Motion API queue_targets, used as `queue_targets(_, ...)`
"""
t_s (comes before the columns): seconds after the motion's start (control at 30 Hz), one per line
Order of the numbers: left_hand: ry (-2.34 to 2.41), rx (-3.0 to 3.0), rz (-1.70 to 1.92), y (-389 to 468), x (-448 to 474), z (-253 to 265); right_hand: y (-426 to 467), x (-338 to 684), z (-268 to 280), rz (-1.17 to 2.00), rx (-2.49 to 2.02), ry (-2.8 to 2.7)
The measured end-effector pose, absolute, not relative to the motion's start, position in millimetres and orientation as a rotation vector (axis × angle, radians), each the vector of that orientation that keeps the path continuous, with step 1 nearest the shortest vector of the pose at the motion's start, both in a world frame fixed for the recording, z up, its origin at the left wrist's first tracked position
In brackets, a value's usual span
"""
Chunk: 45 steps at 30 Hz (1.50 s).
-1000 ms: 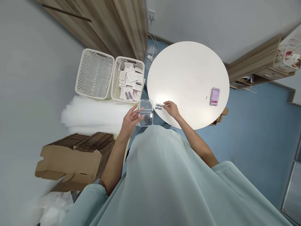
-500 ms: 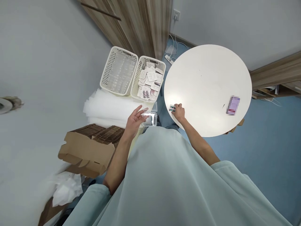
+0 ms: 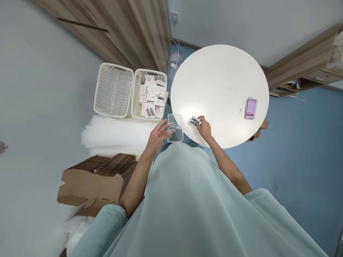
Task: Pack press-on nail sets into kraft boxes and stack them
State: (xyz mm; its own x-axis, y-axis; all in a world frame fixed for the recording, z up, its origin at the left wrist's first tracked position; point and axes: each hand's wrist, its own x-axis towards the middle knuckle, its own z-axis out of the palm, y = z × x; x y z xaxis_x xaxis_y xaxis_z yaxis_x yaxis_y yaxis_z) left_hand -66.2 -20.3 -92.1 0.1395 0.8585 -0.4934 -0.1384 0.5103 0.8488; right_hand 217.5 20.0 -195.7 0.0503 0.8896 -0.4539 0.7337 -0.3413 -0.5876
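Room: grey walls, a wood-grain cabinet (image 3: 128, 32) at the back and blue floor (image 3: 297, 150) on the right
Round table: white top (image 3: 222, 82), with a pixelated purple item (image 3: 251, 109) near its right edge and a small dark mark beside that
Left basket: white, perforated walls (image 3: 100, 93), filled with clear plastic cases (image 3: 115, 91) packed in rows
Right basket: white too, its rim (image 3: 165, 93) just beside the left one's neighbouring side; holds a loose heap of white cards (image 3: 152, 93), mostly plain or printed faces up, a few showing dark or reddish oval pieces
Left hand: thumb and fingers (image 3: 158, 135) gripping a clear hinged case (image 3: 177, 127) by its left side, fingers spread
Clear hinged case: open, lid half away from the body and lower half nearer, held in the gap between the baskets and the table; anything lying in its lower half is too small to tell
Right hand: fingertips closed (image 3: 204, 127) on a small white card (image 3: 193, 120) bearing dark and bluish ovals in rows
Small white card: tilted, over the table's left edge, apart from the case; contact with the tabletop cannot be told
Below the baskets: white sheets (image 3: 118, 135), then brown folded cardboard (image 3: 89, 187)
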Motion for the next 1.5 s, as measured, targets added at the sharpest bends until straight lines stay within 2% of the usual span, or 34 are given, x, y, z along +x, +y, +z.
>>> queue_targets(0.2, 1.094, 0.814, 0.764, 5, -6, -83, 9, 268, -116, 1.117, -1.862, -1.217)
queue_targets(0.43, 0.974, 0.874, 0.718, 20, 47, -84, -3, 286, -54, 1.227, -1.675, -1.217)
queue_targets(0.63, 0.95, 0.888, 0.718, 26, 63, -79, -7, 290, -52, 1.189, -1.669, -1.416)
queue_targets(1.23, 0.966, 0.782, 0.752, 13, 62, -69, -20, 288, -46, 0.595, -1.63, -2.139)
queue_targets(1.37, 0.961, 0.75, 0.773, 12, 57, -70, -21, 281, -42, 0.662, -1.635, -2.029)
queue_targets(1.5, 0.935, 0.733, 0.768, 9, 50, -68, -9, 280, -39, 0.764, -1.74, -1.548)
